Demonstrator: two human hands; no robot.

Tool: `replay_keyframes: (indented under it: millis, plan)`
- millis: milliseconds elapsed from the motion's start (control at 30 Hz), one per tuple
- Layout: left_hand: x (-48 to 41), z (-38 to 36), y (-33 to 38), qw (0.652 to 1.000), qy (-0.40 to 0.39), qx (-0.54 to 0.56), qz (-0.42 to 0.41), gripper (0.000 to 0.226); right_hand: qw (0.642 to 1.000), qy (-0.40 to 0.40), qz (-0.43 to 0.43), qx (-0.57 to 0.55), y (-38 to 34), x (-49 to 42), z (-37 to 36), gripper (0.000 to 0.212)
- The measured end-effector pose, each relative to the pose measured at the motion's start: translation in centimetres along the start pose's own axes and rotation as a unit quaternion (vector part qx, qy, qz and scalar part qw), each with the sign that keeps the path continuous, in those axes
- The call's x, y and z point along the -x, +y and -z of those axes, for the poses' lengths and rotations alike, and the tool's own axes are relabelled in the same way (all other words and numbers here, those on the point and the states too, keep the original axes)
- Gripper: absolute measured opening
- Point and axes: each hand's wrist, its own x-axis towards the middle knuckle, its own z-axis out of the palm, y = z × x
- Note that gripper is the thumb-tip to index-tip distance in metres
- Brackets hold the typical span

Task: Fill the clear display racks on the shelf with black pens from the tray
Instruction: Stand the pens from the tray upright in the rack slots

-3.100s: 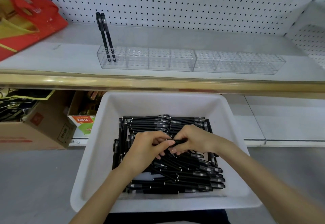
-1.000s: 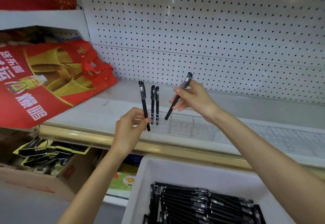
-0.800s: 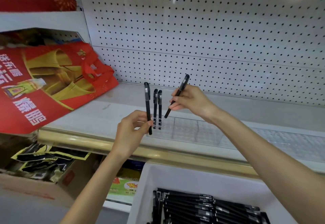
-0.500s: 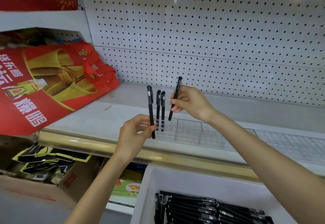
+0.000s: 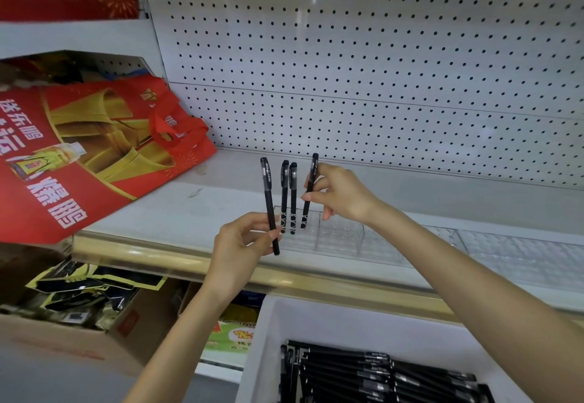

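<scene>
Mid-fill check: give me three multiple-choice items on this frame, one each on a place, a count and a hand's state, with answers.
1. Where is the tip of the right-hand pen, pinched by the right hand?
A) left end of the clear rack
B) its right end
C) flat on top of it

2. How many standing pens are in the rack with no hand on them?
A) none
B) two
C) five

3. What is the left hand doing?
A) resting open on the rack
B) curled shut, empty
C) gripping one upright pen

Answers: A, the tip sits beside the standing pens; B, two stand untouched between the hands; C, its fingers pinch the left-hand pen.
</scene>
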Motion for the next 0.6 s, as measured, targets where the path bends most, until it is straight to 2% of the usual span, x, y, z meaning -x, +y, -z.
replay_keyframes:
  millis: [200, 233, 300, 367, 433, 600]
  plan:
    - [0.3, -0.2, 0.2, 1.000, -0.004, 0.008, 0.004, 0.018, 1.000, -0.005, -0.002, -0.013, -0.1, -0.1, -0.3, 0.021]
    - [0.3, -0.4, 0.2, 1.000, -0.007, 0.010, 0.006, 0.018, 0.999, -0.014, -0.006, -0.032, -0.1, 0.0, -0.2, 0.017]
    - [0.4, -0.8, 0.3, 1.000, -0.009, 0.024, 0.011, 0.018, 0.996, -0.021, -0.019, -0.081, 0.0, 0.6, 0.3, 0.024]
    - [0.5, -1.6, 0.2, 0.999, -0.011, 0.042, 0.019, 0.018, 0.991, 0.009, -0.038, -0.131, 0.4, 1.7, 0.9, 0.029]
    - [0.7, -2.5, 0.1, 0.998, -0.016, 0.056, 0.025, 0.018, 0.980, 0.037, -0.044, -0.190, 0.7, 3.2, 1.7, 0.022]
    - [1.0, -4.7, 0.3, 0.997, -0.053, 0.056, 0.019, 0.019, 0.960, -0.032, -0.031, -0.277, -0.1, 5.7, 1.7, 0.016]
